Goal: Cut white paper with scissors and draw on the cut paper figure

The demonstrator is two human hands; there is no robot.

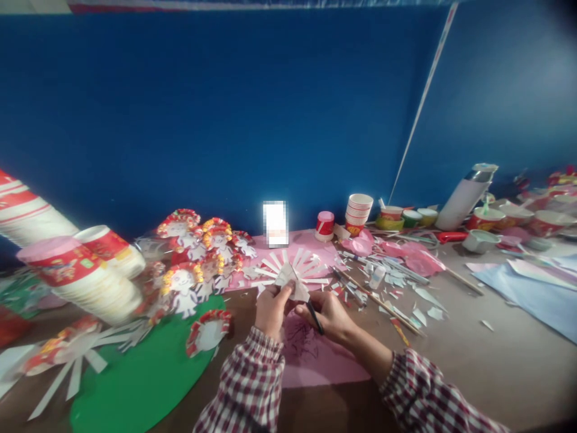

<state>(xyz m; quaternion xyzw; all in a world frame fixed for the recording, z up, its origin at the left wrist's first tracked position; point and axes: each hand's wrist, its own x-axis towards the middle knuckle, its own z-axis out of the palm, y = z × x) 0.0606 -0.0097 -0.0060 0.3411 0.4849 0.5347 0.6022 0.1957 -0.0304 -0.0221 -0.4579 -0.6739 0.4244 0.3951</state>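
Light, floppy paper cutout (pixel 293 282) pinched at its lower edge by left hand (pixel 270 307), right hand (pixel 331 313) gripping pen (pixel 314 317) beside it, above pink sheet (pixel 315 361).

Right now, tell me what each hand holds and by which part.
Left hand pinches a white paper cutout by its lower edge. Right hand grips a dark pen mid-shaft.

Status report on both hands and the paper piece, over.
Left hand pinching white paper cutout. Right hand gripping black pen against it. Pink sheet beneath; paper scraps scattered to the right.
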